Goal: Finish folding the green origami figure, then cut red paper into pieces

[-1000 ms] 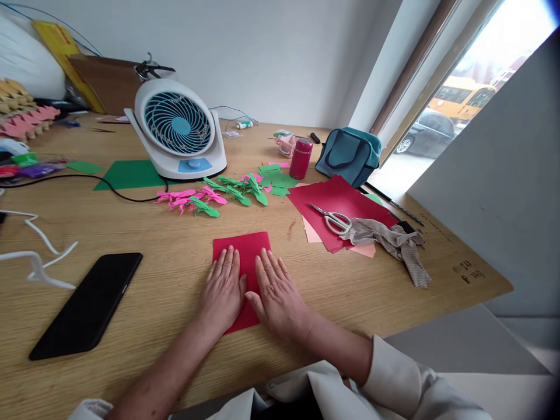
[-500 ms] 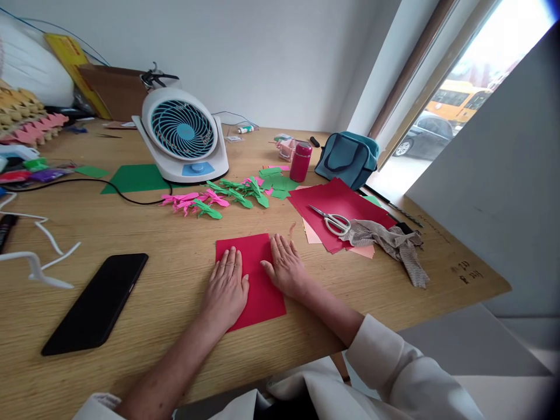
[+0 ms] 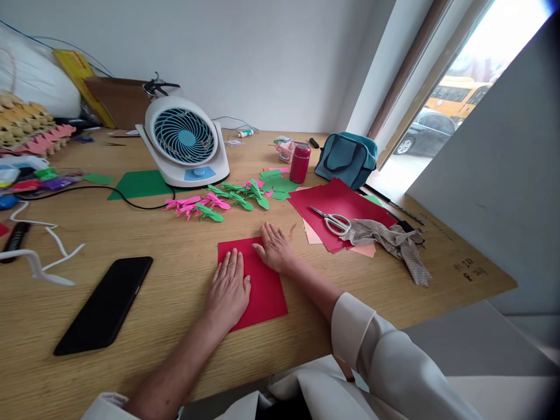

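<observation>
A red sheet of paper [image 3: 262, 294] lies flat on the wooden table in front of me. My left hand [image 3: 228, 289] rests on its left part, palm down with the fingers stretched out. At the sheet's upper right edge, my right hand [image 3: 275, 249] lies flat, fingers extended and thumb apart, partly over the paper and partly past its edge. The sheet's left edge is partly hidden under my left hand and forearm.
Right of the sheet, scissors [image 3: 331, 220] and a crumpled cloth [image 3: 385, 233] lie on red papers [image 3: 345, 195]. Behind are pink and green paper cutouts [image 3: 238, 195], a fan [image 3: 188, 143], a red flask [image 3: 300, 163] and a blue bag [image 3: 347, 158]. A black phone [image 3: 105, 303] lies left.
My right hand has slid up and slightly left along the sheet's right edge to its upper corner. My left hand stays on the paper. The view has shifted slightly.
</observation>
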`<state>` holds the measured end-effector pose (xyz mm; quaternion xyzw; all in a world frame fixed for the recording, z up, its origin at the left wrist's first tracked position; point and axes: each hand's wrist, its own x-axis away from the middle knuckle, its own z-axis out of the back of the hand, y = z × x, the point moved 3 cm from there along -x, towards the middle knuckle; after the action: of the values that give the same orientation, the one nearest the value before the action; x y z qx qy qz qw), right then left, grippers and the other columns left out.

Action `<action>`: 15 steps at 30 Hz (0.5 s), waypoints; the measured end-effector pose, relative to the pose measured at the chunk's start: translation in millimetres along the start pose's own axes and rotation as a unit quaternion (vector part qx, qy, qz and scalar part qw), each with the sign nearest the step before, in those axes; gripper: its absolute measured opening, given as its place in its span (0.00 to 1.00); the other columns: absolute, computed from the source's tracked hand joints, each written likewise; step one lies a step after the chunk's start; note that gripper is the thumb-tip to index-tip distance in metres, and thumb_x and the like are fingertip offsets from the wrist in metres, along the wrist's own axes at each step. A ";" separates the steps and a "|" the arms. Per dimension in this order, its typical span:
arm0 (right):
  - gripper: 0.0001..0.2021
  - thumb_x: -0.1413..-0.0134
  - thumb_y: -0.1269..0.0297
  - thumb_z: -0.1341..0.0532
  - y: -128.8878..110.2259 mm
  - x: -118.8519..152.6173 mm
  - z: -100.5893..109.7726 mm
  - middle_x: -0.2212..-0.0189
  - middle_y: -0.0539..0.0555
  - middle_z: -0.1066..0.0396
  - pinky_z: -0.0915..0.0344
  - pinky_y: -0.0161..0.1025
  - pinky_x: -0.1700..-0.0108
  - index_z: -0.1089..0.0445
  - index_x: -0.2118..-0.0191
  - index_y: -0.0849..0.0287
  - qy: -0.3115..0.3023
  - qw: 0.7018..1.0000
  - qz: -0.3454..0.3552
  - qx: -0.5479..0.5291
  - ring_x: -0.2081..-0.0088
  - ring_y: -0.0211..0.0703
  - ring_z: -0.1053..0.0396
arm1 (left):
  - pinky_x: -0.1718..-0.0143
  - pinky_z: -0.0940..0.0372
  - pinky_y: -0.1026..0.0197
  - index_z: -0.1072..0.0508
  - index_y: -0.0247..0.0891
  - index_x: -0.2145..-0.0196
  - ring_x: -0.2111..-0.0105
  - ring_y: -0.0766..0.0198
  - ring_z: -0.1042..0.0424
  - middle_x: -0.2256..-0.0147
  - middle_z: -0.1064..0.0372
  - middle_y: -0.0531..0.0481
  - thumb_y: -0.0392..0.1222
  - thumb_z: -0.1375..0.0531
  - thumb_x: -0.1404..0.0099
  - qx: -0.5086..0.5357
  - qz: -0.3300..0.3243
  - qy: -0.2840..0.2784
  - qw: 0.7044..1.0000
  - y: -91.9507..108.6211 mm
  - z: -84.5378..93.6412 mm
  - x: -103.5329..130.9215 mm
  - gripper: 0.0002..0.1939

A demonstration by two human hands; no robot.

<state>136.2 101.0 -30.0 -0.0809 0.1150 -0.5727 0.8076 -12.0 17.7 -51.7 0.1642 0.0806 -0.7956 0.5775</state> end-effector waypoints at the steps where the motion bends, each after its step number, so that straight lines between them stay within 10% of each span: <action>1: 0.36 0.31 0.50 0.55 0.5 1.5 1.6 0.31 0.71 0.57 0.62 0.54 0.30 0.53 0.32 0.79 0.004 1.000 -0.017 0.005 0.29 0.58 0.59 | 0.36 0.45 0.47 0.40 0.22 0.37 0.35 0.47 0.44 0.36 0.43 0.32 0.41 0.54 0.32 0.001 0.000 0.003 1.000 -0.1 -0.3 0.2 0.29; 8: 0.36 0.32 0.47 0.56 -39.7 26.1 -11.4 0.31 0.68 0.55 0.61 0.47 0.30 0.53 0.31 0.74 0.002 0.989 0.148 -0.013 0.29 0.52 0.59 | 0.37 0.44 0.46 0.39 0.24 0.37 0.34 0.49 0.46 0.37 0.42 0.31 0.39 0.56 0.31 0.006 -0.011 0.019 1.000 -2.1 -4.4 1.2 0.28; 15: 0.34 0.31 0.51 0.54 20.9 22.7 14.8 0.31 0.72 0.58 0.62 0.56 0.30 0.51 0.32 0.76 0.004 0.999 -0.013 0.035 0.29 0.57 0.61 | 0.36 0.45 0.47 0.41 0.21 0.36 0.34 0.48 0.45 0.35 0.47 0.31 0.40 0.55 0.31 -0.014 0.007 -0.019 1.000 -0.4 -0.9 -1.2 0.30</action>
<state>166.5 86.5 -23.3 -0.0522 0.0971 -0.5867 0.8023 -11.9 19.2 -52.1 0.1414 0.0795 -0.7935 0.5866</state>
